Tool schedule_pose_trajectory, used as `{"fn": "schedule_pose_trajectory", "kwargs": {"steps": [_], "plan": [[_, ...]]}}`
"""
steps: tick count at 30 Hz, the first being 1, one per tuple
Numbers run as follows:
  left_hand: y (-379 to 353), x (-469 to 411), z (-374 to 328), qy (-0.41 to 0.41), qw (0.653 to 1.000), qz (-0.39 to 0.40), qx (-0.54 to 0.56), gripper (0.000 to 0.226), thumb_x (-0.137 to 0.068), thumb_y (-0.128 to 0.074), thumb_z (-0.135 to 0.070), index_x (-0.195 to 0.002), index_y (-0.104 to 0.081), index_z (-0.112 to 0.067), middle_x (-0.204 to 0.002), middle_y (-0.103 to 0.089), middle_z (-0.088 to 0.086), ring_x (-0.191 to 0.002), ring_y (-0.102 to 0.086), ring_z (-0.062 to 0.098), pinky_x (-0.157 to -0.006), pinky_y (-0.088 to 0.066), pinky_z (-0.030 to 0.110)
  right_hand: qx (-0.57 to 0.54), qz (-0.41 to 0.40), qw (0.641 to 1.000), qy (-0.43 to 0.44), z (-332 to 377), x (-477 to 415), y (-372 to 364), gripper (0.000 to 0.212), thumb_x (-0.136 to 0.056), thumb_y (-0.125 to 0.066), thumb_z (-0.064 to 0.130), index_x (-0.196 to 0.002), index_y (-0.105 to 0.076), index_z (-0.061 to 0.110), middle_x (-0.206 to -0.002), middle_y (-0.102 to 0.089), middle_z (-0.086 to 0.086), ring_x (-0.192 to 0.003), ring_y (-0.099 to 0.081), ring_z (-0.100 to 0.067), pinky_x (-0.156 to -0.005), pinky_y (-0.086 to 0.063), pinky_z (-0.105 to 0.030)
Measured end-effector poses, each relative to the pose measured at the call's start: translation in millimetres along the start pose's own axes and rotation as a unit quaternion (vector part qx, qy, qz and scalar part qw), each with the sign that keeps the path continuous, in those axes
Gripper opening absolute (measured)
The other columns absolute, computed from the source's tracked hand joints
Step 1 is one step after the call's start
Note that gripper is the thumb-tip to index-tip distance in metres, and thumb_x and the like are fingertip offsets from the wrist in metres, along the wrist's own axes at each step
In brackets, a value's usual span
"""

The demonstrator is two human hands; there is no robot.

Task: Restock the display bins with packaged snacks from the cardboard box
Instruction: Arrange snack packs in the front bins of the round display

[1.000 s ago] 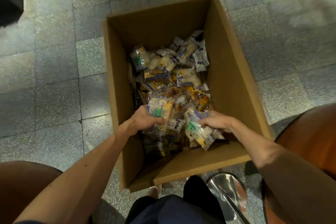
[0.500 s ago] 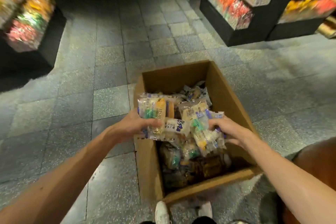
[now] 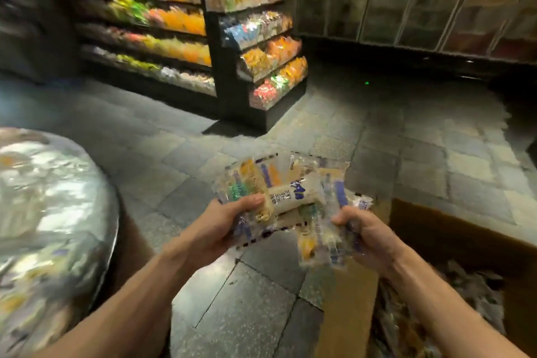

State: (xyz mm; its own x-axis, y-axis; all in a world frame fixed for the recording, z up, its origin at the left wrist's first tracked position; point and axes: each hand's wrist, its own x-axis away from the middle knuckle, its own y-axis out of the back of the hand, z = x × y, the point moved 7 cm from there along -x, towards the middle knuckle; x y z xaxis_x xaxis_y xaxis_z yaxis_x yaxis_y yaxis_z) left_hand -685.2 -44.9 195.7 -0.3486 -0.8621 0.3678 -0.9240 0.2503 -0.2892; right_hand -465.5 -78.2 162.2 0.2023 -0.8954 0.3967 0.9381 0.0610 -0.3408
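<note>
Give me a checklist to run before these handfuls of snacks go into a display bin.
1. Grip of the left hand on its snack packets: ok, thumb curled over them.
2. Grip of the right hand on its bundle: ok.
3. No packet about to slip: cannot tell; several hang below the right hand.
4. Packets out of the cardboard box: ok, held over the floor beside it.
5. Room in the round bin at left: cannot tell, blurred.
</note>
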Motion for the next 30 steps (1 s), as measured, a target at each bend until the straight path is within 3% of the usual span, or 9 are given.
{"fn": "schedule_pose_trajectory", "kwargs": {"steps": [2, 4, 5, 9, 13, 18, 23, 27, 30], "plan": [[42.6, 34.4, -0.4, -0.007, 0.998, -0.053, 0.035, 0.036, -0.08, -0.07, -0.012, -0.115, -0.067, -0.004, -0.106, -0.074, 0.017, -0.08, -0.075, 0.024, -0.059, -0.059, 0.029, 0.028, 0.065, 0.997, -0.033, -9.9, -21.2, -53.8, 0.06, -0.045, -0.086, 0.018, -0.097, -0.062, -0.001, -0.08, -0.055, -0.019, -0.064, -0.057, -0.028, -0.057, -0.058, -0.039], [78.2, 72.8, 2.6, -0.012, 0.991, -0.111, 0.068, 0.033, -0.086, -0.066, -0.007, -0.118, -0.066, -0.002, -0.107, -0.074, 0.017, -0.083, -0.075, 0.024, -0.062, -0.06, 0.029, 0.022, 0.111, 0.992, -0.063, -24.8, -35.9, -105.1, 0.013, -0.058, -0.073, 0.009, -0.068, -0.067, 0.004, -0.06, -0.053, -0.011, -0.046, -0.055, -0.022, -0.045, -0.055, -0.033], [97.3, 91.2, 8.0, -0.014, 0.985, -0.145, 0.095, 0.032, -0.087, -0.065, -0.005, -0.119, -0.065, 0.0, -0.106, -0.074, 0.018, -0.082, -0.075, 0.025, -0.061, -0.06, 0.03, 0.018, 0.135, 0.988, -0.075, -33.0, -40.9, -129.6, 0.006, -0.056, -0.07, 0.007, -0.062, -0.068, 0.006, -0.056, -0.051, -0.009, -0.043, -0.054, -0.022, -0.044, -0.054, -0.033], [166.3, 166.1, 42.1, -0.01, 0.944, -0.269, 0.192, 0.039, -0.077, -0.072, -0.006, -0.115, -0.068, 0.005, -0.105, -0.073, 0.023, -0.077, -0.075, 0.028, -0.058, -0.062, 0.035, 0.079, 0.238, 0.96, -0.127, -87.4, -54.9, -222.6, 0.05, -0.046, -0.075, 0.012, -0.092, -0.062, -0.003, -0.067, -0.059, -0.017, -0.052, -0.06, -0.031, -0.047, -0.054, -0.038], [227.9, 234.0, 74.0, -0.033, 0.901, -0.362, 0.236, 0.048, -0.07, -0.076, -0.01, -0.115, -0.067, 0.002, -0.107, -0.073, 0.021, -0.075, -0.075, 0.025, -0.058, -0.061, 0.033, 0.118, 0.307, 0.93, -0.161, -139.1, -57.4, -314.6, 0.096, -0.033, -0.1, 0.032, -0.115, -0.067, -0.005, -0.096, -0.068, -0.028, -0.069, -0.066, -0.035, -0.068, -0.057, -0.048], [295.4, 278.3, 96.6, -0.039, 0.874, -0.429, 0.225, 0.055, -0.069, -0.08, -0.02, -0.118, -0.065, -0.002, -0.104, -0.075, 0.016, -0.079, -0.075, 0.022, -0.069, -0.062, 0.033, 0.119, 0.381, 0.897, -0.19, -175.5, -69.2, -411.0, 0.062, -0.063, -0.087, 0.028, -0.113, -0.07, -0.004, -0.103, -0.072, -0.027, -0.074, -0.073, -0.033, -0.056, -0.06, -0.041], [357.1, 278.4, 93.0, -0.037, 0.863, -0.457, 0.213, 0.051, -0.071, -0.082, -0.021, -0.111, -0.058, -0.002, -0.096, -0.076, 0.017, -0.093, -0.073, 0.033, -0.082, -0.06, 0.044, 0.15, 0.401, 0.883, -0.19, -200.6, -104.1, -484.2, 0.077, -0.033, -0.103, 0.038, -0.097, -0.078, 0.003, -0.106, -0.072, -0.027, -0.083, -0.073, -0.036, -0.069, -0.062, -0.045], [404.3, 251.7, 80.7, -0.025, 0.877, -0.444, 0.18, 0.075, -0.059, -0.095, -0.038, -0.118, -0.06, -0.007, -0.1, -0.076, 0.016, -0.103, -0.07, 0.041, -0.089, -0.056, 0.055, 0.142, 0.384, 0.892, -0.19, -198.0, -139.1, -513.6, 0.039, -0.075, -0.075, 0.026, -0.104, -0.068, 0.0, -0.097, -0.073, -0.024, -0.078, -0.073, -0.033, -0.065, -0.061, -0.042], [427.8, 213.5, 56.2, -0.023, 0.909, -0.398, 0.125, 0.078, -0.052, -0.097, -0.043, -0.117, -0.066, -0.012, -0.104, -0.076, 0.01, -0.1, -0.073, 0.03, -0.089, -0.058, 0.048, 0.138, 0.364, 0.901, -0.192, -185.6, -178.3, -516.2, 0.032, -0.08, -0.068, 0.022, -0.105, -0.074, 0.002, -0.11, -0.071, -0.027, -0.088, -0.073, -0.036, -0.072, -0.062, -0.044]]}}
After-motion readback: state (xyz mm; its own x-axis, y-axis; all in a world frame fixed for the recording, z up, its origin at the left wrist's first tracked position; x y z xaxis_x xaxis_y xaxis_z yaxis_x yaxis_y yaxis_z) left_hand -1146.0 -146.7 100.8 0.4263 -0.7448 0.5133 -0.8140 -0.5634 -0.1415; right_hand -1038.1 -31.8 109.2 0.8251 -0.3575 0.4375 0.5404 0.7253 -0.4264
